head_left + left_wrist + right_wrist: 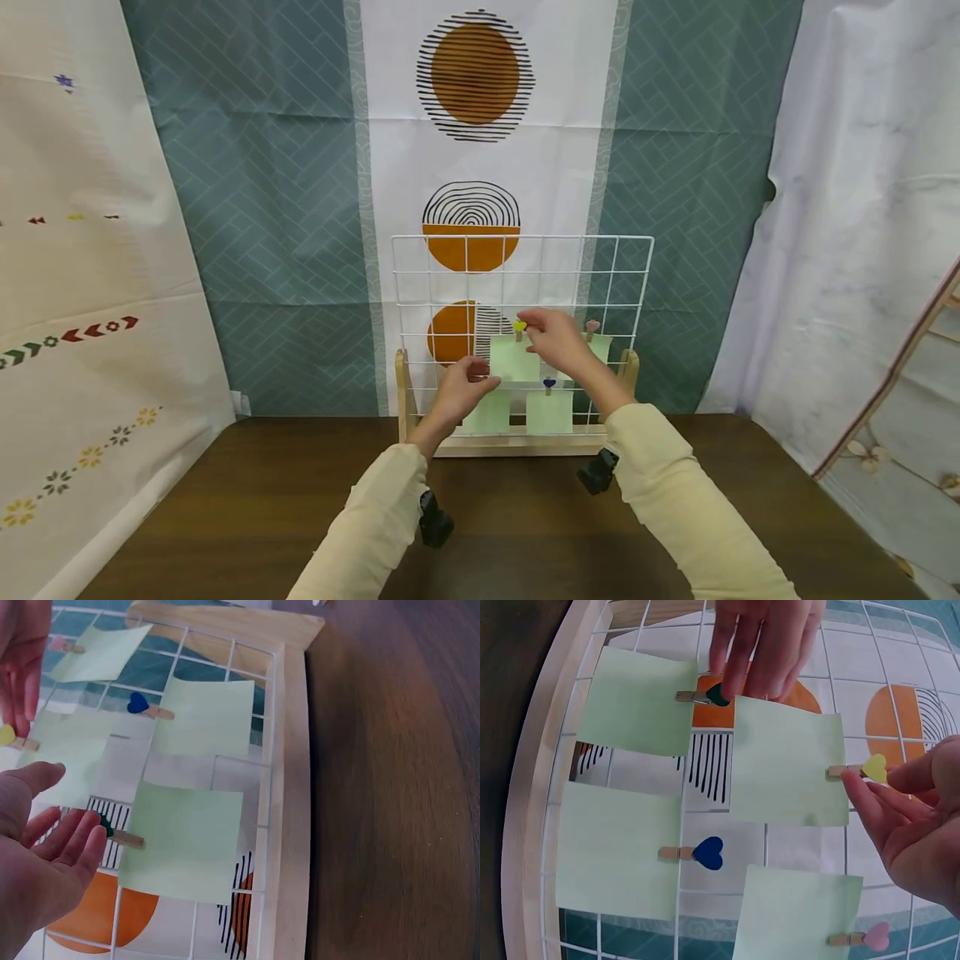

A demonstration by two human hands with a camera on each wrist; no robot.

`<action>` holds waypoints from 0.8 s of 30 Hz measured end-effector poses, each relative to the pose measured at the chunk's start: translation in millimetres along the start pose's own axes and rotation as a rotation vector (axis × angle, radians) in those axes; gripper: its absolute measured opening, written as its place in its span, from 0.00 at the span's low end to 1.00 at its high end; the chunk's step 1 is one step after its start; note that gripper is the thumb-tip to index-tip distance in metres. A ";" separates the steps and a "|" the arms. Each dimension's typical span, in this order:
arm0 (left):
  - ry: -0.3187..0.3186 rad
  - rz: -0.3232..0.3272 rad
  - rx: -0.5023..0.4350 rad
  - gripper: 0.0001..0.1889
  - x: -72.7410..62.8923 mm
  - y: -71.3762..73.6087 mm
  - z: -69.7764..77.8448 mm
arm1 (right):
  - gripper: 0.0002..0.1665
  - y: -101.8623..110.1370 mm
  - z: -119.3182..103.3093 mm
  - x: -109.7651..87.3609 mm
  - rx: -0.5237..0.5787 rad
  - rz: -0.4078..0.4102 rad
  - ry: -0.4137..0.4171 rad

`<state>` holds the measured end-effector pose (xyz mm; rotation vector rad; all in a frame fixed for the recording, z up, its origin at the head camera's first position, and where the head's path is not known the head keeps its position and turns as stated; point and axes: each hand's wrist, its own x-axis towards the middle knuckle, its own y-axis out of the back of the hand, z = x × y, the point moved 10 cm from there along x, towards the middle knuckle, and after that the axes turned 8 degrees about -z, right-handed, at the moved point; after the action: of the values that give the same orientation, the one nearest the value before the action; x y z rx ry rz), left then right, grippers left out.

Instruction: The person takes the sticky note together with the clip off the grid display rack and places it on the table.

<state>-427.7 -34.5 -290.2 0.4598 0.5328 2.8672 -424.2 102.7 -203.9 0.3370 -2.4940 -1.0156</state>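
My right hand (553, 340) is at a wooden clothespin with a yellow heart (874, 768), its fingertips touching or nearly touching it. That clip sits on the edge of a pale green paper note (789, 765) against the white wire grid (525, 237). The heart shows uncovered, with thumb and fingers apart. My left hand (459, 392), fingers extended and thumb spread, hovers by the same note's side, close to a green-topped clothespin (124, 836); I see nothing held in it. Below are two more notes, one with a blue heart clothespin (707, 853).
A wooden base (517, 447) holds the grid upright on the dark brown table (510, 533). Another note hangs to the right under a pink heart clothespin (876, 937). Patterned cloth (480, 158) hangs behind the grid, and pale cloths flank both sides.
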 end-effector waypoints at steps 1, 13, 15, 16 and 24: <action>0.008 -0.003 -0.005 0.20 0.9 -1.5 -1.1 | 0.22 -1.1 0.1 1.7 -0.004 -0.006 -0.010; 0.100 0.031 -0.153 0.17 7.9 -9.5 -12.3 | 0.21 -8.1 2.4 14.9 0.030 -0.041 -0.052; 0.108 0.045 -0.187 0.17 8.4 -9.2 -12.5 | 0.20 -6.9 1.3 15.7 -0.002 -0.035 -0.046; 0.111 0.052 -0.198 0.17 8.7 -9.1 -12.3 | 0.20 -6.2 0.7 16.1 -0.020 -0.033 -0.043; 0.101 0.092 -0.229 0.13 9.9 -10.4 -7.7 | 0.17 -2.9 1.5 17.6 -0.115 -0.015 -0.039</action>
<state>-438.2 -25.0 -298.3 0.3103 0.1982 3.0032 -440.2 95.0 -201.8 0.3030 -2.4581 -1.1768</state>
